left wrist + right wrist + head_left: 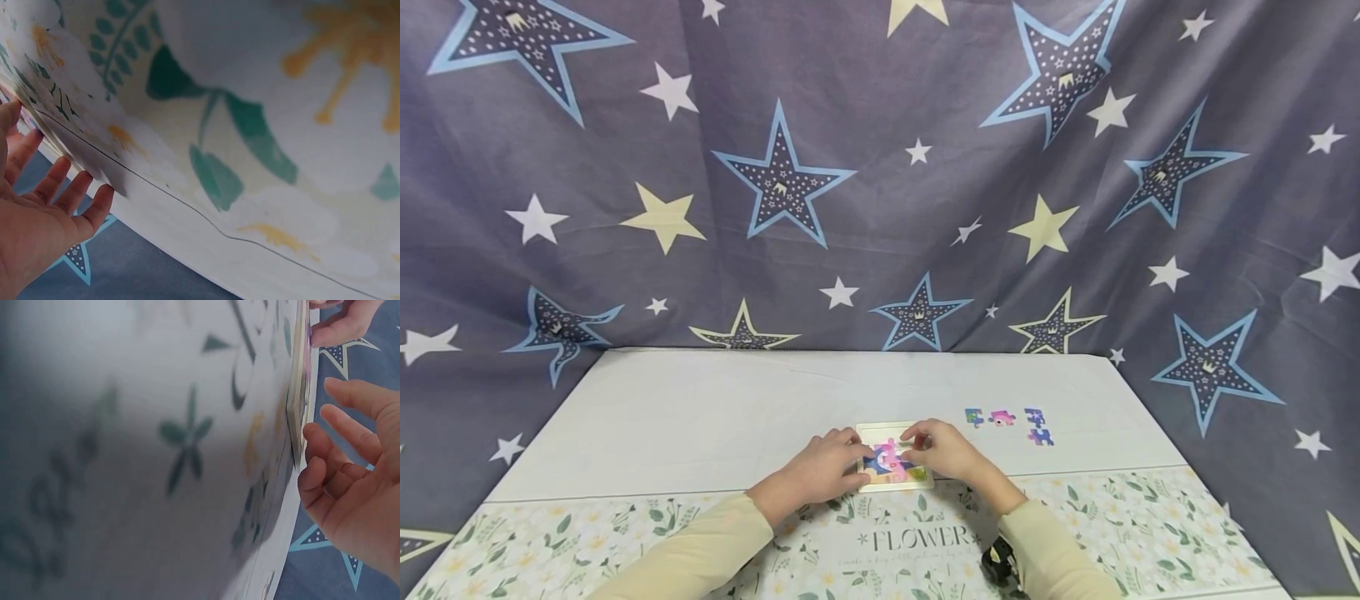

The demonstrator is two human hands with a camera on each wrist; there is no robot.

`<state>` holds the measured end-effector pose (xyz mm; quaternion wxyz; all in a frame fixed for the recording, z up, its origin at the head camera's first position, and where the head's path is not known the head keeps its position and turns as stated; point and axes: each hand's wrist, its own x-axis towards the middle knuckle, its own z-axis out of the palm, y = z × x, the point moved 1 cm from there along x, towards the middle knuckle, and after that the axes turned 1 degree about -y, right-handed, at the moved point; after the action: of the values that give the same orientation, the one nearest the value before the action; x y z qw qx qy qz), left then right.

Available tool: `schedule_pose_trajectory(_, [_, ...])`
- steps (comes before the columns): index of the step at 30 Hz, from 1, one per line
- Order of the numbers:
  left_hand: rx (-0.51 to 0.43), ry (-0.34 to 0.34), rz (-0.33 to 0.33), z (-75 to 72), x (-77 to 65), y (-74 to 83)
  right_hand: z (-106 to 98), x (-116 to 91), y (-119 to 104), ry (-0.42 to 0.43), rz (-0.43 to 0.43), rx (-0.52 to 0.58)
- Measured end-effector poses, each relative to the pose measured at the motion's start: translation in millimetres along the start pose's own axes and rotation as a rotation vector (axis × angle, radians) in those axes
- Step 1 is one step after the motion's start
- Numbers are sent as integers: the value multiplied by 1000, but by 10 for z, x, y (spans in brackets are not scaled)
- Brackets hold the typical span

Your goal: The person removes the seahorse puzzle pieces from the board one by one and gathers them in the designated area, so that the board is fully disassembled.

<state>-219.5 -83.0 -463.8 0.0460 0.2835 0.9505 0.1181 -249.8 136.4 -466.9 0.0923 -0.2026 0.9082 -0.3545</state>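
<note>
A pale framed puzzle tray [874, 432] lies on the table, partly filled with pieces that make a pink and blue picture [891, 461]. My left hand [824, 467] rests at the tray's left side, its fingertips reaching over the edge onto the picture. In the left wrist view, the fingers [80, 185] of that hand are spread along the tray's rim. From the right, my right hand [950, 451] reaches over the tray, thumb and index finger apart above the picture. The right wrist view shows its other fingers loosely bent beside the tray's edge [297, 394], with no piece visible between them.
To the right of the tray lie loose jigsaw pieces: a green and blue one [973, 417], a pink one [1002, 418], and purple ones [1041, 436]. A flowered cloth [662, 533] covers the table's front part. A starry curtain [880, 208] hangs behind. Something black [997, 560] sits by the right sleeve.
</note>
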Motion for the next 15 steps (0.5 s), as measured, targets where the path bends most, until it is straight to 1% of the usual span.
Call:
schedule_pose_trajectory(9, [-9,-13,-2,-10,-5,-4,55,33,-60,8,32,-69])
schedule_pose_trajectory(15, [-21,-32,-13,-12,6,-8,72,36,-72,15,53,-89])
